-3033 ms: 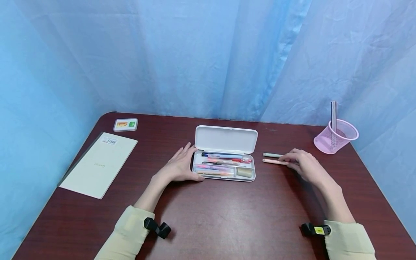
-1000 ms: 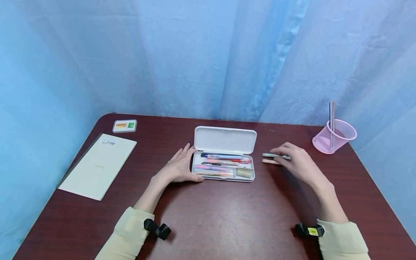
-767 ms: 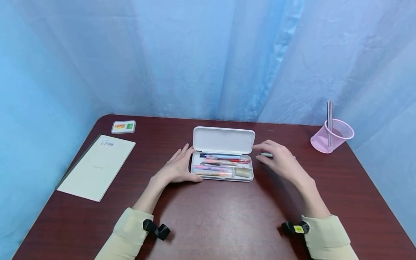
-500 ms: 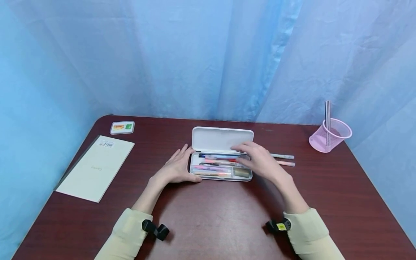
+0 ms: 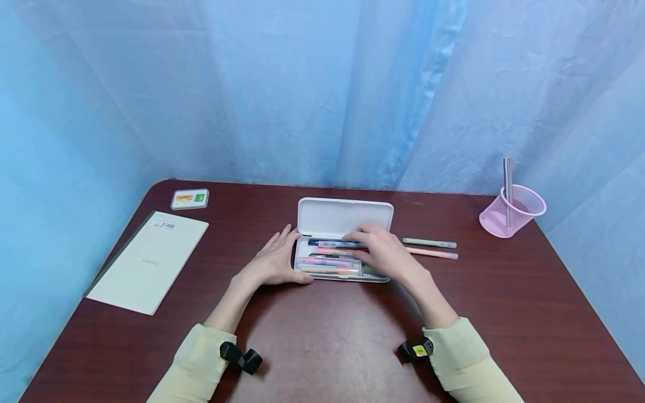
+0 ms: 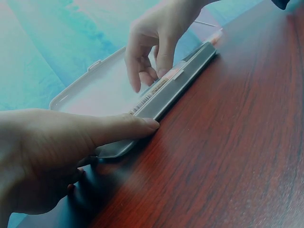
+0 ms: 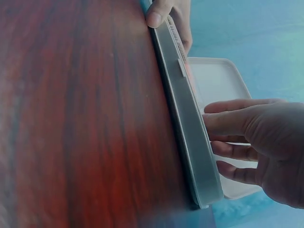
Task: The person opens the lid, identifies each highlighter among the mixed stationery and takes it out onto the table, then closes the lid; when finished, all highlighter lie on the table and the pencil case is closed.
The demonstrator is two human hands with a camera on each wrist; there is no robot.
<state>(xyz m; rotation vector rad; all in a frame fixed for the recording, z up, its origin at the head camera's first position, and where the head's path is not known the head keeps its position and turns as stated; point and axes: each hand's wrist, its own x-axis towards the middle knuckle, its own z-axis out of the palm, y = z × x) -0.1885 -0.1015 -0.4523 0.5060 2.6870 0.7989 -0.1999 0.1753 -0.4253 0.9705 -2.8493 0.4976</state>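
Observation:
A white pencil case (image 5: 345, 217) lies on the table with its lid up, holding several pens (image 5: 327, 261) and a small olive-coloured item (image 5: 370, 270) in a side compartment. My left hand (image 5: 274, 260) holds the case's left end, thumb at the front edge, fingers behind. Over the case's right half, my right hand (image 5: 385, 252) reaches down among the pens, thumb and forefinger apart; the case wall hides its fingertips in the right wrist view. Right of the case lie a pale green pen (image 5: 430, 243) and a peach pen (image 5: 435, 253), both untouched.
A pink mesh pen cup (image 5: 511, 212) with striped sticks (image 5: 508, 179) stands at the right. On the left are a cream notebook (image 5: 148, 263) and a small white card-like case (image 5: 189, 198). Blue curtains (image 5: 282, 95) hang behind the dark wooden table (image 5: 322, 341).
My right hand has left the two loose pens, which lie on the table, and moved left into the pencil case. My left hand stays on the case's left end.

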